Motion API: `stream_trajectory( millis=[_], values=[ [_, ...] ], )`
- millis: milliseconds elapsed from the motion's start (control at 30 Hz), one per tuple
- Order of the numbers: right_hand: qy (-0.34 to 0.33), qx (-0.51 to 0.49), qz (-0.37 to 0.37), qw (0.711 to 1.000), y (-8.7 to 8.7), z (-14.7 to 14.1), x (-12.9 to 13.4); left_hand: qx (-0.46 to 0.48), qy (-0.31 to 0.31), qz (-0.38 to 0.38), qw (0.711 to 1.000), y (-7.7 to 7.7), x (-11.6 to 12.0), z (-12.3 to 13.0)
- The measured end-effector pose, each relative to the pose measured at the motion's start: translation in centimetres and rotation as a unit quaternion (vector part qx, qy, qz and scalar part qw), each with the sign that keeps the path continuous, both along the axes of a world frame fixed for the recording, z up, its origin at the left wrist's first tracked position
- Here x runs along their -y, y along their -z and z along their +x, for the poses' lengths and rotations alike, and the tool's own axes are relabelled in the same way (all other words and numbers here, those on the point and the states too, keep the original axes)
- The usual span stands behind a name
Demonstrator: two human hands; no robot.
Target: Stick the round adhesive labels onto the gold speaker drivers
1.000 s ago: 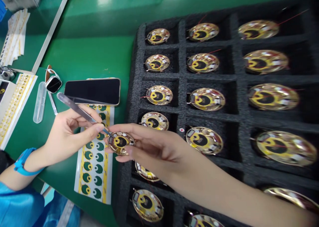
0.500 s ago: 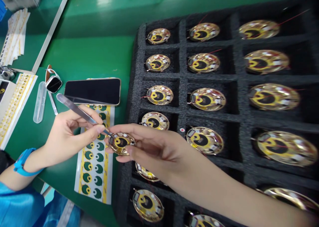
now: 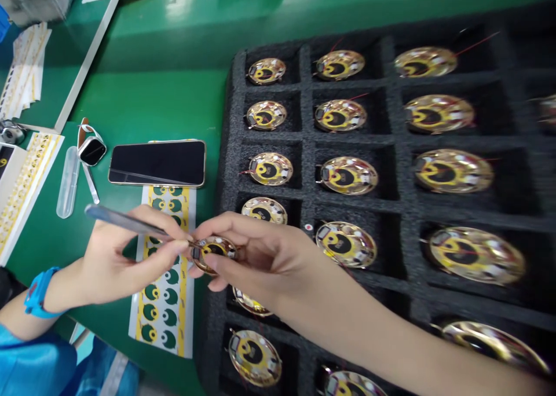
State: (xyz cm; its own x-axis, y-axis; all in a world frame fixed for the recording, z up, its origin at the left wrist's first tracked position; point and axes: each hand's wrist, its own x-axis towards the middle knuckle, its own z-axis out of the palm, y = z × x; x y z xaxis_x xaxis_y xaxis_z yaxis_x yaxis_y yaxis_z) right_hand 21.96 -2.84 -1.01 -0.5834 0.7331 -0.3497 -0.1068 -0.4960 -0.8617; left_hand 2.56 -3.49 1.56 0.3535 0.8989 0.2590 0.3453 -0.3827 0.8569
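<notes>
1. The left hand (image 3: 110, 268), with a blue band at its wrist, pinched slim silver metal tweezers (image 3: 125, 219) between thumb and fingers.
2. The right hand (image 3: 278, 263) gripped a shiny gold-coloured rounded piece with a yellow-and-black face (image 3: 221, 248) by its edge, thumb in front and fingers behind. This piece was held up just beside the black foam tray (image 3: 306, 135), above the edge of a white-and-yellow label sheet (image 3: 163, 303).
3. The step in hand looked like fine work at the piece's left rim, where the tweezer tips met it or came very near; contact could not be told.
4. The next move seemed to call for a steady right-hand grip and small, careful tip control from the left.
5. Counted: one piece in the hand, plus seventeen similar gold-coloured pieces (image 3: 350, 175) visible in the tray's compartments, some cut off or partly covered. The right forearm hid part of the tray, so more could not be ruled out.
6. On the green table (image 3: 174, 106) lay one black-screened phone (image 3: 156, 163), one white-strapped watch (image 3: 92, 151) and one clear plastic case (image 3: 68, 182). A second label sheet (image 3: 30, 193) was at far left; the loose strips (image 3: 28, 66) above it overlapped too much to count.
</notes>
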Motion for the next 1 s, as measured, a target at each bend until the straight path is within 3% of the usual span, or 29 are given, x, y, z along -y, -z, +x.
stream_trajectory(
  millis=[100,267,333,500,700,1000],
  values=[
    [-0.005,0.005,0.013,1.000,0.2,0.0,0.2,0.002,0.042,0.025,0.999,-0.7,0.2,-0.2],
    [-0.005,0.016,0.024,1.000,0.1,0.2,0.2,0.080,-0.115,0.022,0.990,-1.2,0.2,-0.1],
    [-0.019,0.021,0.017,0.999,-0.1,0.2,0.1,0.094,-0.135,0.030,0.986,-0.7,0.1,-0.1],
    [-0.074,-0.001,0.004,0.997,-0.2,0.8,-0.4,0.069,-0.113,0.017,0.991,0.3,-0.1,-0.2],
    [-0.113,-0.038,-0.003,0.993,0.3,1.3,-0.8,0.078,-0.103,0.011,0.992,0.3,-0.3,-0.3],
    [-0.107,-0.034,-0.022,0.993,0.7,1.6,-0.6,0.079,-0.107,0.000,0.991,0.3,-0.3,-0.3]
  ],
)
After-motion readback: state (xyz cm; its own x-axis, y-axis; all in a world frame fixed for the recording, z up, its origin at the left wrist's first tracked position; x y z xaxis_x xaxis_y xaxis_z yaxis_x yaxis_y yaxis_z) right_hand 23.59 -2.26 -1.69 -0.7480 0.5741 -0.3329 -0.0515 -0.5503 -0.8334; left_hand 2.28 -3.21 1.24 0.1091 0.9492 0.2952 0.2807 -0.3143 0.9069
